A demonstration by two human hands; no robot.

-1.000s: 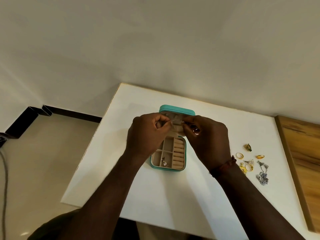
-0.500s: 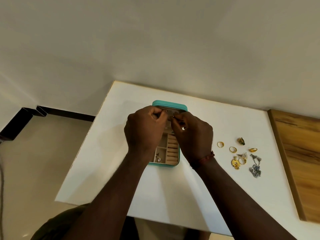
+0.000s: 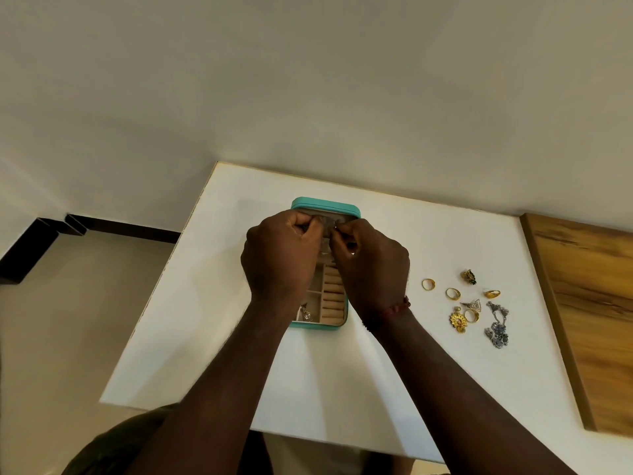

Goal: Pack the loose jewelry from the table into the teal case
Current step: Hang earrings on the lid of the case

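Both hands, left (image 3: pixel 279 255) and right (image 3: pixel 371 265), pinch one small piece above the case (image 3: pixel 325 204) lid pocket, loose jewelry (image 3: pixel 471 305) lying nearer the right.

Soft, even, warmish light w/ no hard glare; the white table (image 3: pixel 212 303) is the brightest area, slightly washed out toward its near-left edge. Faint, diffuse shadows fall on the table just under both forearms. The wall beyond the table is duller, greyish. Wide-angle bend shows: the table's edges splay outward. The wood panel (image 3: pixel 589 303) right of the table looks smeared, soft; detail overall is mildly blurry.
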